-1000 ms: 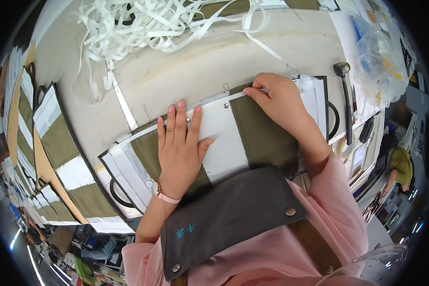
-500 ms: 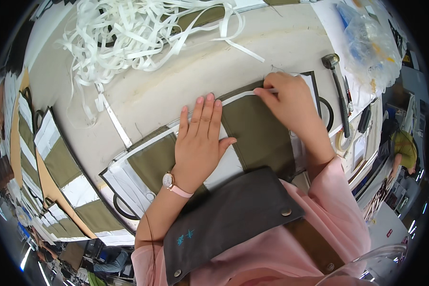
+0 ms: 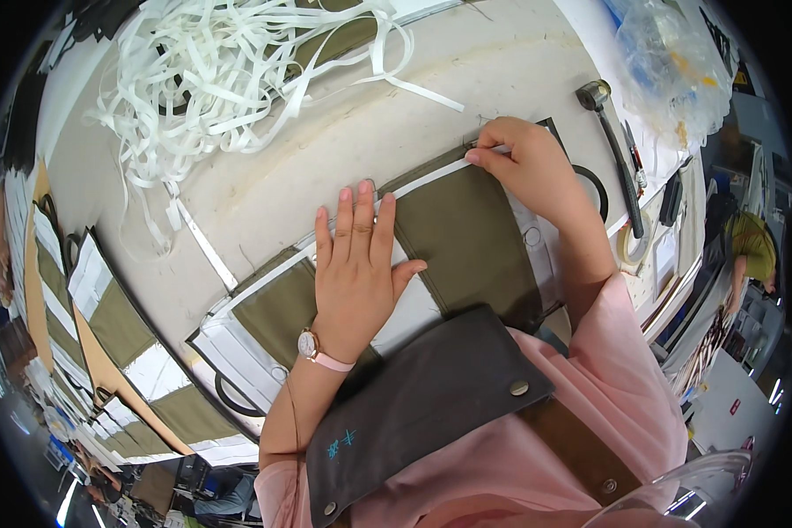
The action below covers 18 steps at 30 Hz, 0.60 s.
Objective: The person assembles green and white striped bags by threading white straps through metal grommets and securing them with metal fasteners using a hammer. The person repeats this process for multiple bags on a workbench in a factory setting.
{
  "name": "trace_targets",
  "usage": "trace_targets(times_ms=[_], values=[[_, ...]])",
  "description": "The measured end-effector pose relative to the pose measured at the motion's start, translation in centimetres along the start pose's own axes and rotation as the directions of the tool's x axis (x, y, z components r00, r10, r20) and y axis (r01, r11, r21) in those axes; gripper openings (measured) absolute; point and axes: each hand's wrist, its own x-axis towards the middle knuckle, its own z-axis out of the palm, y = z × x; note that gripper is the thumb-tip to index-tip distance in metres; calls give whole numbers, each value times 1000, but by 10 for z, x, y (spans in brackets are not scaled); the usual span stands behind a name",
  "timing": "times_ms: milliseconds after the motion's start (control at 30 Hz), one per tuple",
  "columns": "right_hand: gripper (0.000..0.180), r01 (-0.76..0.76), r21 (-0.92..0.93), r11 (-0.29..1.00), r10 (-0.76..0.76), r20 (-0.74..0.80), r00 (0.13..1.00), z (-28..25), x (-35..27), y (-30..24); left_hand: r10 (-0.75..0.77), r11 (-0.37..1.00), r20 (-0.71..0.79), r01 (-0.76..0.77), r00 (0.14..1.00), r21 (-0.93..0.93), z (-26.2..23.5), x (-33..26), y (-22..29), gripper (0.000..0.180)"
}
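Note:
A flat bag panel (image 3: 462,238) of olive fabric and white sections, with dark edging, lies in front of me. Along its far edge runs a narrow white tape (image 3: 429,179). My left hand (image 3: 354,260) rests flat on the panel's middle, fingers spread and fingertips at the taped edge. Toward the far right corner, my right hand (image 3: 528,167) pinches the tape between thumb and curled fingers. Black loop handles (image 3: 231,400) stick out at the panel's two short ends. The near side of the panel is hidden under my grey apron.
A tangled heap of white tape (image 3: 211,97) covers the far left of the table, one strand (image 3: 204,242) reaching the panel. At right lie a hammer-like tool (image 3: 614,145), a tape roll (image 3: 634,242) and clear plastic bags (image 3: 669,70). More olive-white panels (image 3: 132,326) stand at left.
The view has shifted a little, and the panel looks slightly turned. My right hand's pinch sits slightly farther right along the edge; the left hand stays flat on the panel.

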Motion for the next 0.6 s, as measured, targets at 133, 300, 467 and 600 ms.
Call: trace_targets(times_ms=[133, 300, 467, 600], values=[[22, -12, -27, 1000, 11, -18, 1000, 2, -1, 0, 7, 1000, 0, -7, 1000, 17, 1, 1, 0, 81], [20, 80, -150, 985, -95, -94, 991, 9, -1, 1, -5, 1000, -6, 5, 1000, 27, 2, 1, 1, 75], [22, 84, -193, 978, -102, -85, 991, 9, 0, 1, -11, 996, -17, 12, 1000, 87, 3, 4, 4, 67], [24, 104, -242, 965, -128, -86, 988, 10, 1, -1, -2, 995, -27, 4, 1000, 102, -1, 11, 12, 67]])
